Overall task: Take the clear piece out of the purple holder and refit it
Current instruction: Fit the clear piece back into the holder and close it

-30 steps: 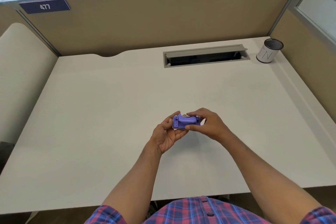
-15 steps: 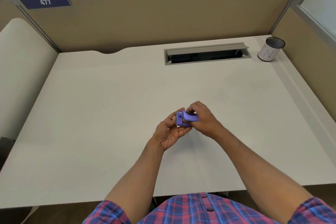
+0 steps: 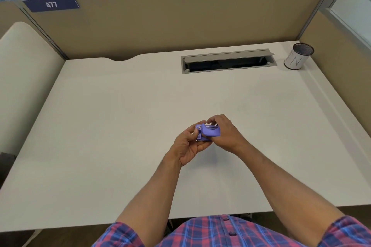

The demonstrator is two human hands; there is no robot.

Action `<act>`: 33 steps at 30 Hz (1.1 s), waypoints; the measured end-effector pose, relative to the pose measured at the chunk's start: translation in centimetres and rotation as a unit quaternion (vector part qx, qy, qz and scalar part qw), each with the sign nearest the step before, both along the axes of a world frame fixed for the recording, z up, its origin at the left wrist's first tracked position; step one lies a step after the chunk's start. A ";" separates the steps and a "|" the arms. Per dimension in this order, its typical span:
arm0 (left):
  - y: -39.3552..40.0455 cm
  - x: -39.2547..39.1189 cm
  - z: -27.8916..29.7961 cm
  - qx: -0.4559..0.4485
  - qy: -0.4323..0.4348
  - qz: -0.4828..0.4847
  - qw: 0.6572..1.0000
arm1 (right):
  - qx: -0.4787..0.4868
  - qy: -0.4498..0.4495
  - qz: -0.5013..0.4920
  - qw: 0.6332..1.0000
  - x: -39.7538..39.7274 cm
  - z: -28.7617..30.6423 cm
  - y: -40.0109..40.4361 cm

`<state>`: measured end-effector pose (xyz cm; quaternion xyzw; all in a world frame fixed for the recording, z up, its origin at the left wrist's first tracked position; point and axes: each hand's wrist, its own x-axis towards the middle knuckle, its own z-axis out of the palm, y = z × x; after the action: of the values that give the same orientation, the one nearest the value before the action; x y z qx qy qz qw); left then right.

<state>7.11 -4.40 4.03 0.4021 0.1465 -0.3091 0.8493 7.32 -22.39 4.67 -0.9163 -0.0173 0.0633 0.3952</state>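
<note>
A small purple holder (image 3: pixel 208 131) is held up over the middle of the white desk (image 3: pixel 120 126), between both hands. My left hand (image 3: pixel 187 145) cups its left end and underside, thumb on the hinged end. My right hand (image 3: pixel 225 133) wraps over its right end, fingers curled on the top edge. A thin pale strip shows along the holder's top, under my right fingers. The clear piece is too hidden to tell apart.
A grey cable slot (image 3: pixel 227 61) is open at the back of the desk. A white cup with a dark mesh rim (image 3: pixel 298 56) stands at the back right corner. Tan partition walls (image 3: pixel 180 20) close in the back and right side.
The holder has turned from lying flat and wide to standing more on edge. My right hand has closed further over its right end and both hands moved slightly up and away.
</note>
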 end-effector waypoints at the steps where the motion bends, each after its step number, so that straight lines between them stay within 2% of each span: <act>1: 0.1 0.2 0.1 0.014 -0.003 -0.001 1.000 | 0.036 0.009 -0.016 0.999 -0.2 -0.1 -0.2; 5: 0.0 0.8 0.3 0.055 -0.003 0.010 0.998 | 0.211 0.074 -0.035 0.974 -1.0 -0.8 -1.1; 6: 0.0 0.8 0.2 0.062 -0.005 0.016 0.998 | 0.278 0.098 -0.051 0.954 -1.1 -0.9 -1.3; 8: 0.1 0.8 0.2 0.074 -0.015 0.027 0.997 | 0.418 0.144 -0.100 0.891 -1.4 -1.2 -1.9; 9: 0.2 0.8 0.1 0.081 -0.020 0.030 0.996 | 0.461 0.160 -0.118 0.865 -1.5 -1.3 -2.1; 10: 0.4 0.7 0.0 0.089 -0.024 0.031 0.995 | 0.474 0.166 -0.131 0.855 -1.6 -1.3 -2.3; 14: 0.5 0.4 -0.4 0.108 -0.031 0.026 0.993 | 0.419 0.162 -0.155 0.880 -1.6 -1.5 -2.3; 20: 0.3 0.1 -0.8 0.138 -0.033 0.030 0.989 | 0.372 0.156 -0.173 0.898 -0.8 -1.1 -2.1; 23: 0.4 0.4 -0.8 0.208 -0.047 0.027 0.977 | 0.380 0.161 -0.205 0.888 -0.9 -1.5 -1.7; 26: 0.7 0.7 -1.1 0.288 -0.049 0.030 0.956 | 0.436 0.188 -0.190 0.859 -1.3 -2.0 -2.0; 29: 1.0 0.6 -1.4 0.295 -0.007 0.061 0.954 | 0.490 0.234 -0.141 0.828 -2.3 -2.5 -2.5; 33: 1.2 0.0 -1.7 0.276 0.025 0.071 0.958 | 0.438 0.245 -0.114 0.858 -3.0 -2.8 -2.3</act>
<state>7.08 -3.19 2.36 0.6012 0.2758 -0.2055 0.7213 4.27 -24.73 1.85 -0.5994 0.1584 0.2259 0.7514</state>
